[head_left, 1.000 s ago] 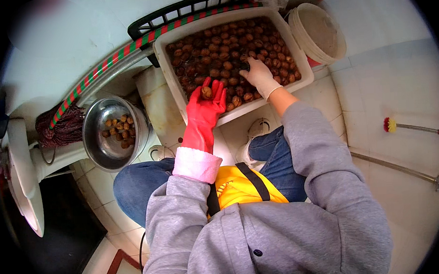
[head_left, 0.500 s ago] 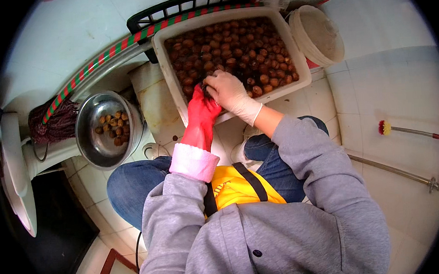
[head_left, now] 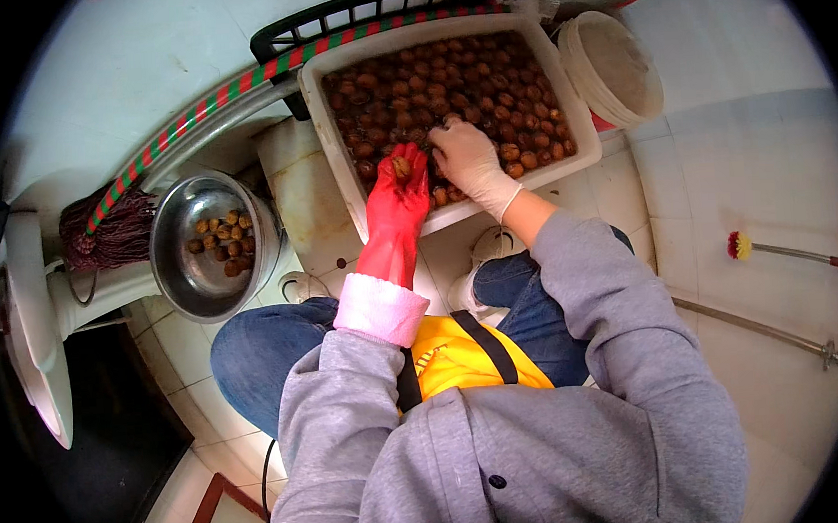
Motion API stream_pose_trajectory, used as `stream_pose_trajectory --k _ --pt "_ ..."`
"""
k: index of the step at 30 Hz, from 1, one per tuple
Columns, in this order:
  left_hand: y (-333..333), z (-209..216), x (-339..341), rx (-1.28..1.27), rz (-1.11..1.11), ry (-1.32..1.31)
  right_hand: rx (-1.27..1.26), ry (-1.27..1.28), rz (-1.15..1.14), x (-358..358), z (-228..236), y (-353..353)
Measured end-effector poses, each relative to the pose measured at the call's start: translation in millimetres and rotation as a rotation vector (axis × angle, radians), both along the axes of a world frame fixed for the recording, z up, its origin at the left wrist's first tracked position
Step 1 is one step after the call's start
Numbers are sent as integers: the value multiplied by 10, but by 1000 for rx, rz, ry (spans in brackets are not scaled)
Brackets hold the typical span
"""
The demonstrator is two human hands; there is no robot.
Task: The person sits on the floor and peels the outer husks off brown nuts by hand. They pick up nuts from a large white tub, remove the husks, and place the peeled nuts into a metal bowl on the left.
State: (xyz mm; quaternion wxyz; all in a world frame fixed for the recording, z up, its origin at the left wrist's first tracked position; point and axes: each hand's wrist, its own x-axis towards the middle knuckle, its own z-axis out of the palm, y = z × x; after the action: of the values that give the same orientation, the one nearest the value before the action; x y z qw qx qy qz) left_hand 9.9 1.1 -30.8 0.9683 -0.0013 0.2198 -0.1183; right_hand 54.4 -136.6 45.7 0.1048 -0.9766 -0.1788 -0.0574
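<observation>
My left hand (head_left: 399, 192), in a red rubber glove with a pink cuff, is closed round a wet brown walnut (head_left: 402, 167), palm up at the near side of a white tub (head_left: 338, 190). Just right of it, my right hand (head_left: 471, 156) wears a thin whitish glove. Its fingers are curled down over the walnuts, and what lies under them is hidden. Many walnuts (head_left: 525, 121) lie in dark water filling the tub. To the left, a metal bowl (head_left: 179, 286) holds several lighter walnuts (head_left: 223, 234).
Behind the tub are a black plastic rack (head_left: 370, 6) and a red-and-green striped pole (head_left: 202, 107), with a dark red mop head (head_left: 109, 228) at its lower end. A white bucket (head_left: 650, 92) stands right of the tub. A metal pipe (head_left: 749, 322) runs along the right wall.
My hands, together before, have come apart. The left has turned to show a walnut in its fingers; the right has shifted right over the tub. The whole view has shifted slightly.
</observation>
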Motion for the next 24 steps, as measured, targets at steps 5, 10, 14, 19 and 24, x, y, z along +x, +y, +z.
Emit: stream_pose_trajectory --k 5,10,14,19,24 --pt "107 203 -60 84 -14 29 -83 164 -321 91 -37 -164" --pt "96 194 -16 35 -38 65 188 264 -254 72 -30 -80" --pt "21 -75 12 206 19 -111 397 192 27 -2 228 211" --pt "78 -286 -12 -138 15 -185 155 151 223 -110 142 361" --pt "27 106 -18 114 -32 -14 1 67 -78 92 44 46"
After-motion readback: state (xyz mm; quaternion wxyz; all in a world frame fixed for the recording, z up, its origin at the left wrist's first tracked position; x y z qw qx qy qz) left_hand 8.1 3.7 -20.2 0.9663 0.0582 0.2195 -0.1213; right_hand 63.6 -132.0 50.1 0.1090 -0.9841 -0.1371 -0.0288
